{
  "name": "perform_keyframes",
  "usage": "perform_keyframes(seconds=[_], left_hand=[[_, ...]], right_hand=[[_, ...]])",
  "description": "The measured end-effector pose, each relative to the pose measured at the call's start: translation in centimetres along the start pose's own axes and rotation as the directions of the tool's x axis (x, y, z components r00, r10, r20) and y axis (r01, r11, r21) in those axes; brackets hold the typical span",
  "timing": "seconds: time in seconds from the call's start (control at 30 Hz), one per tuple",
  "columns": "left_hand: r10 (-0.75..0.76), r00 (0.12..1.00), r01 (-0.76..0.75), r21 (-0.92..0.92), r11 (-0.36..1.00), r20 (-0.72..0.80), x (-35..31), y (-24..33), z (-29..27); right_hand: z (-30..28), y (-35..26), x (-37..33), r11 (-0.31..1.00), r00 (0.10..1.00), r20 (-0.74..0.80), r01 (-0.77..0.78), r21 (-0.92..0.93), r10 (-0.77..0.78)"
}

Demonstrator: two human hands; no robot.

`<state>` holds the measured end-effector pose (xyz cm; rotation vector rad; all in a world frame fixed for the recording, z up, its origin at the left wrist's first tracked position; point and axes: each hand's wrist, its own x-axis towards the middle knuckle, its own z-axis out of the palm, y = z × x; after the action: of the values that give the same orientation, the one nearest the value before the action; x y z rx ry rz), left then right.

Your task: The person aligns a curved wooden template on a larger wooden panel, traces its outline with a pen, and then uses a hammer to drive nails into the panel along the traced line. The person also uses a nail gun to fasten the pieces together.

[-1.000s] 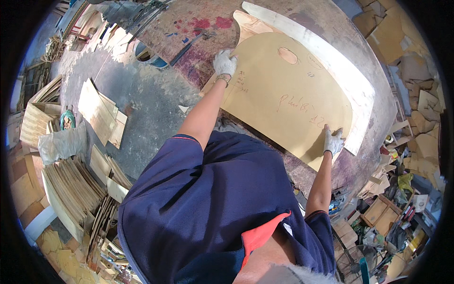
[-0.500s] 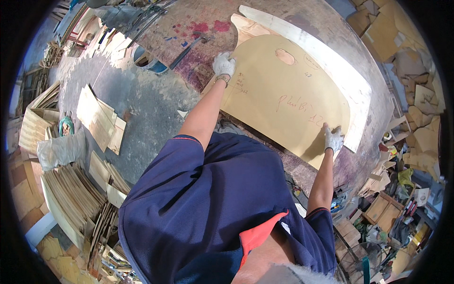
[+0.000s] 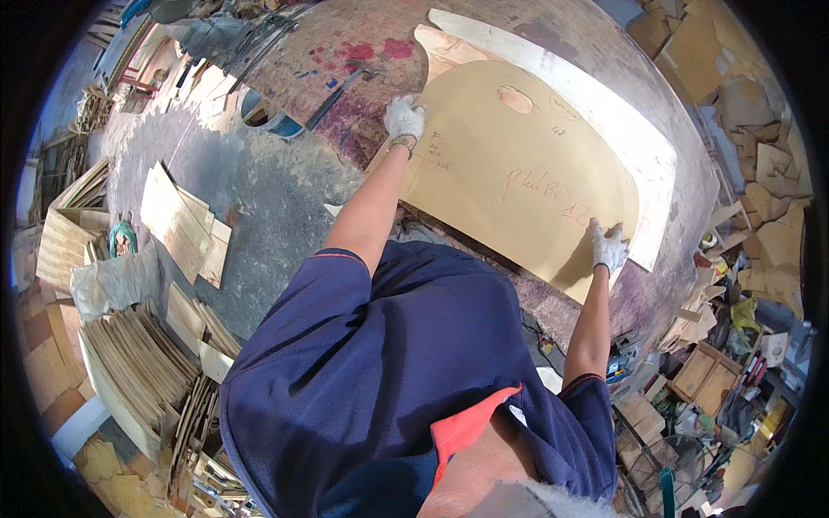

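Note:
A flat tan template [image 3: 501,181] with a rounded far edge, an oval hole and handwritten marks lies on the worktable in front of me. Under it, a pale wood panel [image 3: 445,52] shows at the far left corner and through the hole. A long whitish curved board [image 3: 596,95] borders the far and right sides. My left hand [image 3: 404,118], in a whitish glove, has its fingers curled at the template's left edge. Toward the near right corner my right hand [image 3: 610,248], gloved too, rests on the template with fingers spread.
A hammer [image 3: 341,95] lies on the stained worktable [image 3: 345,34] beyond my left hand. A blue-rimmed bucket [image 3: 272,114] stands at its left. Stacked thin wood sheets [image 3: 142,358] and loose plywood pieces [image 3: 181,220] are at left. Scraps [image 3: 768,207] and a wooden box [image 3: 704,378] crowd the right.
Both hands keep their places on the template. The whole view has shifted slightly; the template and boards show no clear movement relative to each other.

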<state>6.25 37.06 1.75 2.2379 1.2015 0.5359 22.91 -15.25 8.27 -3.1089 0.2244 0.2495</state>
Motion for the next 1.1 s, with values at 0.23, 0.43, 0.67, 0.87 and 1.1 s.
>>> perform_keyframes(seconds=[0.23,0.43,0.67,0.87,1.1], left_hand=[[0.230,0.971,-0.192,0.373,0.908,-0.059,-0.7,1.4,-0.2],[0.545,0.734,-0.678,0.388,0.624,0.406,-9.1,4.1,2.1],[0.485,0.745,-0.625,0.225,0.748,0.458,-13.2,6.3,0.0],[0.517,0.795,-0.597,0.254,0.761,0.318,-13.6,6.3,-0.6],[0.540,0.796,-0.603,0.275,0.749,0.275,-14.3,5.8,1.0]], right_hand=[[0.0,0.6,1.4,0.999,0.998,0.068,0.021,-0.040,-0.019],[0.6,0.5,1.3,1.000,0.999,0.049,-0.009,0.010,0.009],[3.2,2.0,1.9,0.978,0.978,-0.020,0.205,-0.039,-0.206],[6.4,-1.0,-1.1,0.956,0.937,-0.204,0.262,-0.130,-0.284],[6.5,-5.6,-1.7,0.896,0.865,-0.240,0.405,-0.183,-0.441]])
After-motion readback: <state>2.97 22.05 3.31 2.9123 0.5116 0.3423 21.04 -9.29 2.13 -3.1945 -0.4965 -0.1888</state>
